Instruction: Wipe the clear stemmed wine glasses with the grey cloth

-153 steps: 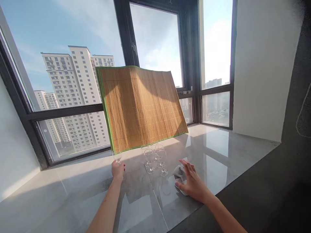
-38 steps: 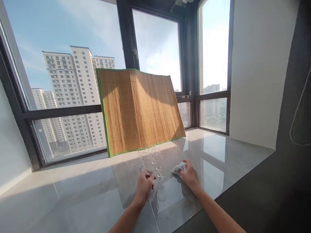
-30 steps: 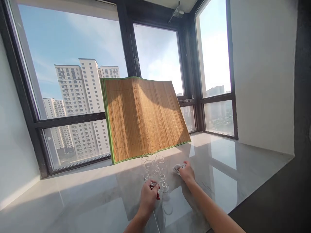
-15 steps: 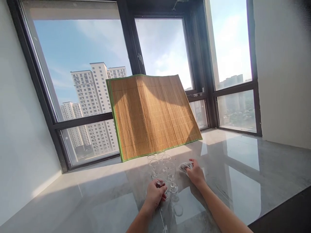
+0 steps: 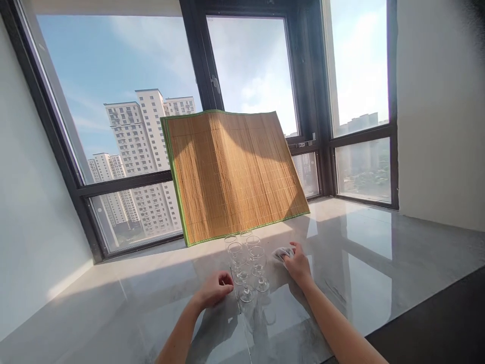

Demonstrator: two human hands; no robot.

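Note:
Several clear stemmed glasses (image 5: 246, 290) stand upright in a close cluster on the glossy grey tiled ledge (image 5: 159, 313). Just left of the front glass is my left hand (image 5: 216, 289), its fingers loosely curled with a gap to the thumb and nothing visible in them. Across the cluster, on its right side, my right hand (image 5: 299, 265) grips a bunched whitish cloth (image 5: 282, 254) low over the ledge. The glasses overlap from this angle, so the rear ones are partly hidden.
A folded bamboo mat (image 5: 235, 177) with green edging leans against the dark window frame (image 5: 125, 181) behind the glasses. White walls (image 5: 435, 126) close off both sides. The ledge's front edge drops off at lower right.
My left hand has let go of the front stemmed glass and moved left, leaving it standing. My right hand keeps the cloth. The whole view has shifted slightly.

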